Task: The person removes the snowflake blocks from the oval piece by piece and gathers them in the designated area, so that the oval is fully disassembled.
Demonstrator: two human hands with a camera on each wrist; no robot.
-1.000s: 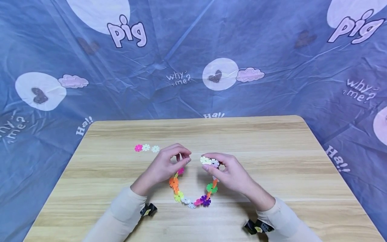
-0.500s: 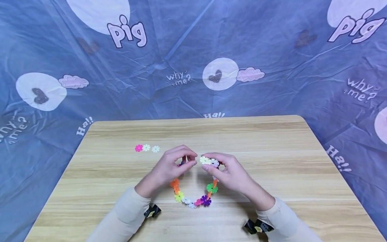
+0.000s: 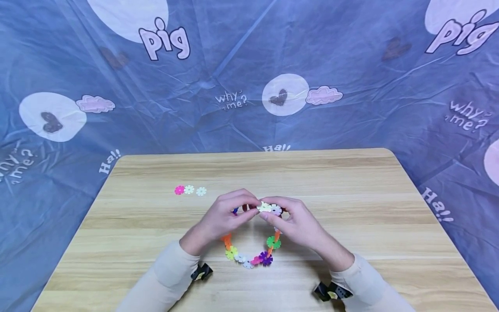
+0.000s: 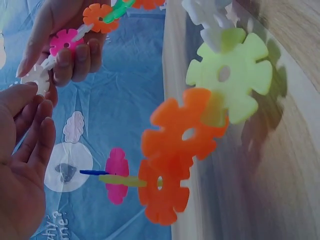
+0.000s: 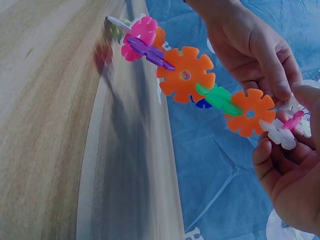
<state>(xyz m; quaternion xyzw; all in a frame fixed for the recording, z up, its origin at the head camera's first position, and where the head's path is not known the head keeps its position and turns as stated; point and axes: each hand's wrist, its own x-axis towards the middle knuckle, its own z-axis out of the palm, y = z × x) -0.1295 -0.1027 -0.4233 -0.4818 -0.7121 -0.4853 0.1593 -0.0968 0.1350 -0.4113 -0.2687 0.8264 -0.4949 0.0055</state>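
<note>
A chain of colourful snowflake discs hangs in a loop between my hands above the table. My right hand holds its upper end by the white discs. With thumb and fingers, my left hand pinches the edge of the pale end disc; the left wrist view shows this white disc between both hands. The chain's other end, a blue disc beside a pink disc, sticks out unheld. Orange discs and a green disc follow below my right hand.
On the wooden table, left of my hands, lie a pink disc and two whitish discs. A blue printed cloth hangs behind the table. Each wrist carries a small black camera.
My left hand has moved right, from beside the chain's pink end to the pale end disc, and now pinches it. My right hand has stayed nearly still.
</note>
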